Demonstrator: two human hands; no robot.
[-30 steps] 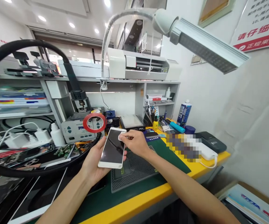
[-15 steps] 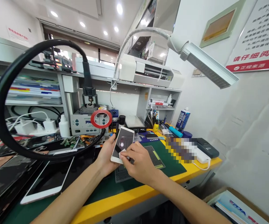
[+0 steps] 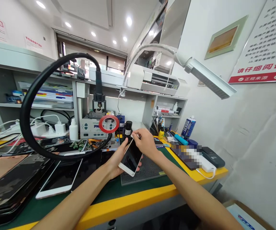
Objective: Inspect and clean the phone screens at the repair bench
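Observation:
A white-framed smartphone [image 3: 131,158] with a dark screen lies tilted in my left hand [image 3: 116,161]. That hand is closed round it, thumb along the left edge and fingertips showing at the right edge. At the phone's top end is my right hand [image 3: 146,142], its thumb and fingers pinched together. A bit of something small and white shows at the pinch, perhaps a wipe; most of it is hidden by the fingers. Below the phone, a grey perforated mat [image 3: 149,171] rests on the green work mat [image 3: 102,198].
Left of my hands lie another white phone [image 3: 58,179] and a stack of dark screens [image 3: 11,182]. A thick black hose [image 3: 25,111] loops above them from a rework station [image 3: 90,127]. A roll of red tape [image 3: 108,131] hangs there. A spray can [image 3: 188,127] stands at right.
My right hand has moved from the lower part of the phone's screen up to its top end. The phone has turned slightly and sits a little further right. The camera view has shifted.

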